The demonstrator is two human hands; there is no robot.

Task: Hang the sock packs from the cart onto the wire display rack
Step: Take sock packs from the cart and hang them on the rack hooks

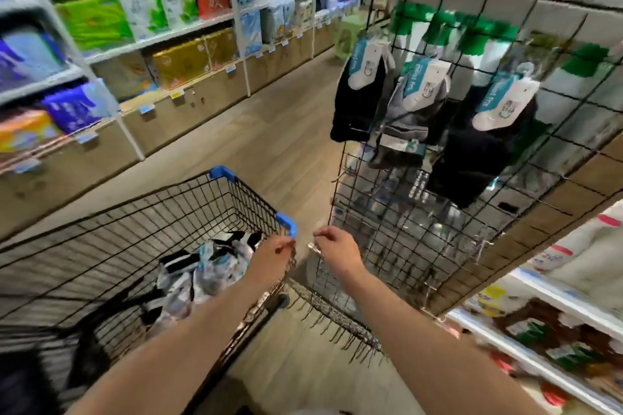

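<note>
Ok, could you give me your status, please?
Left hand at cart corner, grip unclear; right hand pinches small shiny piece. Packs in cart; three hang on rack. Nothing blocks rack.

black wire cart (188, 212), blue corners (220, 173)

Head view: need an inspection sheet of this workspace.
Surface: wood-look floor.
Job's things: sock packs heaped in the cart; three hung packs on the wire rack.
Clutter: green stool down the aisle.
Grippers: left hand at the cart's corner, fingers curled, hold unclear; right hand pinches a small shiny piece.
Cables: nothing seen.
Surroundings: stocked shelves left; bottle shelf lower right.
</note>
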